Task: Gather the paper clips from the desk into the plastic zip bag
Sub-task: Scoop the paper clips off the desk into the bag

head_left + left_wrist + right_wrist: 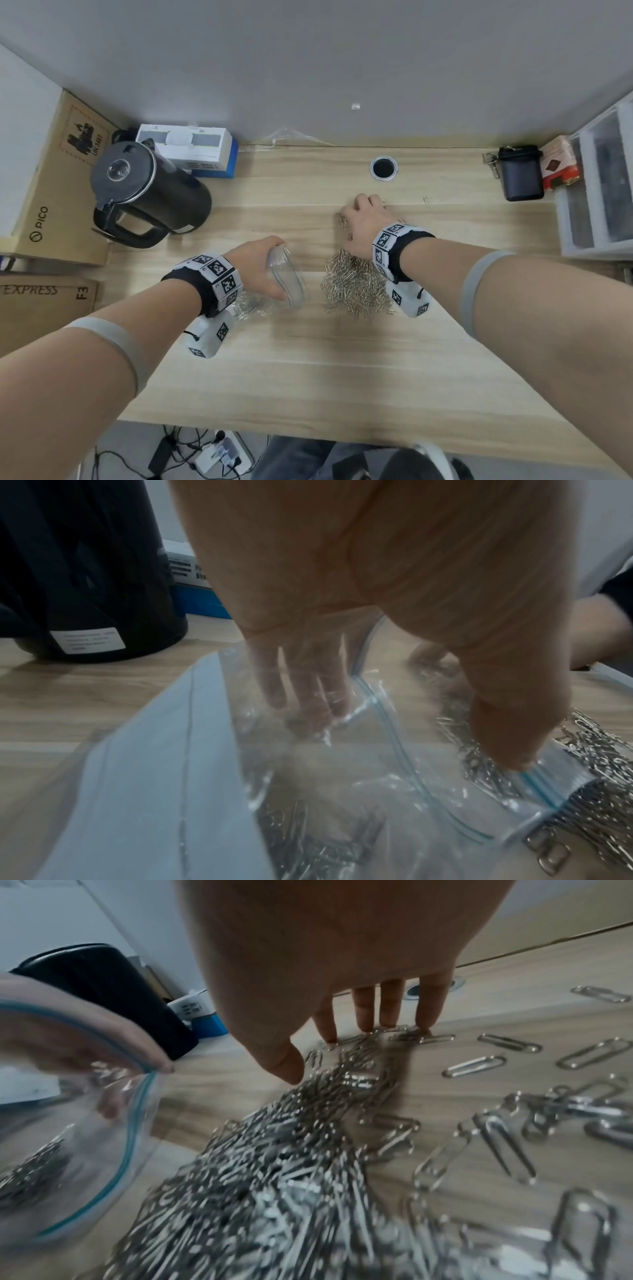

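A clear plastic zip bag [288, 278] with a blue zip line lies on the wooden desk, its mouth facing right. My left hand [270, 270] holds that mouth open. The fingers [308, 693] reach inside the bag [308, 777] and the thumb [507, 737] presses the zip edge. Some paper clips [247, 304] are inside. A big heap of silver paper clips [356, 287] sits just right of the bag's mouth. My right hand [366, 212] is beyond the heap, its straight fingertips [390, 1015] down on loose clips [507, 1042] at the far end of the pile [274, 1177].
A black kettle [150, 192], a white and blue box [195, 150] and cardboard boxes [51, 192] fill the left side. A cable hole [383, 168] lies behind my right hand. A black container [520, 174] and plastic drawers [603, 185] stand far right. One stray clip [425, 200] lies apart.
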Demonstrator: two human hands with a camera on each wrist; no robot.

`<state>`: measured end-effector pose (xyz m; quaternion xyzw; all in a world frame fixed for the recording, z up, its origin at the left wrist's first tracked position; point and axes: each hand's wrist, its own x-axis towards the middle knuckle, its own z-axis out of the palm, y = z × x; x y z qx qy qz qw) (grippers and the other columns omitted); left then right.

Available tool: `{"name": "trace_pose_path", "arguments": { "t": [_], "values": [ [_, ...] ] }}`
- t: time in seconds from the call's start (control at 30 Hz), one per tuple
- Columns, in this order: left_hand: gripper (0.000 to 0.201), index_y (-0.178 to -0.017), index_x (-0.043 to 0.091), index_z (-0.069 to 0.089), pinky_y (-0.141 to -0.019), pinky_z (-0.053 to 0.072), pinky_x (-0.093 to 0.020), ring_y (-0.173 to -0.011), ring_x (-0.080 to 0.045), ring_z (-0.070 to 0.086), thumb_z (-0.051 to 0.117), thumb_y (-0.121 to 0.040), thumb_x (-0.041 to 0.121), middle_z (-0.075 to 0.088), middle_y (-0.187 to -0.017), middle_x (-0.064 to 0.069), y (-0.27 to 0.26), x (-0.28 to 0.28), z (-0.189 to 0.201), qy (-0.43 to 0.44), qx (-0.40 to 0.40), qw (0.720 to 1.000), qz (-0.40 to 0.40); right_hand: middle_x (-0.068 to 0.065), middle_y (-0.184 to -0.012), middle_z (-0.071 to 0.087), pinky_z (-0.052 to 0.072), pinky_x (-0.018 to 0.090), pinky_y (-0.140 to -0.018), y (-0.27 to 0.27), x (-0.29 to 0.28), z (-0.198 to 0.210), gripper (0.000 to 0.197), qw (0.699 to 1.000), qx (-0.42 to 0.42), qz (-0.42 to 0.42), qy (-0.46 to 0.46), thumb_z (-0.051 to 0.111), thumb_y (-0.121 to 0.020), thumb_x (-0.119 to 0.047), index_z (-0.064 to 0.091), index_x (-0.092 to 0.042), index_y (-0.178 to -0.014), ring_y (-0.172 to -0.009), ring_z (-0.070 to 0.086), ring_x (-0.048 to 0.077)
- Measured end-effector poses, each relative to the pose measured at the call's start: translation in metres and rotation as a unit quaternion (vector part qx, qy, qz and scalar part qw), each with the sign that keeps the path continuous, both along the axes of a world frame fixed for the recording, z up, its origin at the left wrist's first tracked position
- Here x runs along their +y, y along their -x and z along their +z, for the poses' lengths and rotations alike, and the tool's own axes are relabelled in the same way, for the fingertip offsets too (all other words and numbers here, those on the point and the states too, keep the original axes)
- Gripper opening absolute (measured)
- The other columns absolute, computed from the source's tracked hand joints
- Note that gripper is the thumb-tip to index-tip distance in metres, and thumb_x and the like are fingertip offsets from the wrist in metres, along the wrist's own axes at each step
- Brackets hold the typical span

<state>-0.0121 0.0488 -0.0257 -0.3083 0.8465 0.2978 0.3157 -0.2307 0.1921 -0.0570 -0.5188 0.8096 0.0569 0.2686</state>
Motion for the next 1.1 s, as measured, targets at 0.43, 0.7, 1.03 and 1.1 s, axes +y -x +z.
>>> {"name": "trace_pose_path", "arguments": {
  "t": [0.43, 0.7, 1.03, 1.1],
  "values": [
    [0.112, -0.150, 0.021, 0.033, -0.102, 0.046, -0.032, -0.123, -0.020, 0.054, 0.092, -0.058, 0.046, 0.052, -0.142, 0.000, 0.004, 0.018, 0.008, -0.004, 0.015, 0.999, -0.037, 0.003, -0.132, 0.036, 0.045, 0.048, -0.096, -0.037, 0.037, 0.017, 0.100, 0.994, -0.026, 0.092, -0.050, 0.079, -0.053, -0.069, 0.040, -0.040, -0.140, -0.125, 0.033, 0.024],
    [0.107, -0.149, 0.023, 0.035, -0.093, 0.042, -0.024, -0.114, -0.016, 0.054, 0.091, -0.059, 0.041, 0.054, -0.137, 0.001, -0.001, 0.029, 0.012, 0.004, 0.052, 0.998, -0.038, 0.006, -0.144, 0.025, 0.046, 0.048, -0.094, -0.052, 0.051, 0.009, 0.123, 0.995, 0.011, 0.083, -0.057, 0.086, -0.038, -0.067, 0.029, -0.038, -0.143, -0.134, 0.027, 0.028],
    [0.097, -0.141, 0.028, 0.043, -0.094, 0.046, -0.027, -0.112, -0.015, 0.055, 0.090, -0.057, 0.038, 0.055, -0.127, 0.007, -0.005, 0.035, 0.013, -0.006, 0.083, 0.996, -0.026, 0.004, -0.125, 0.037, 0.051, 0.047, -0.087, -0.050, 0.053, 0.001, 0.057, 0.997, -0.074, 0.022, -0.007, 0.078, -0.076, -0.045, 0.053, -0.037, -0.127, -0.120, 0.035, 0.025],
    [0.094, -0.139, 0.029, 0.044, -0.091, 0.044, -0.024, -0.109, -0.014, 0.057, 0.091, -0.057, 0.037, 0.057, -0.122, 0.009, -0.006, 0.036, 0.012, -0.008, 0.088, 0.996, -0.023, 0.003, -0.123, 0.038, 0.050, 0.045, -0.088, -0.052, 0.053, 0.000, 0.048, 0.996, -0.085, 0.014, 0.003, 0.077, -0.078, -0.043, 0.058, -0.034, -0.120, -0.119, 0.037, 0.025]
  ]
}}
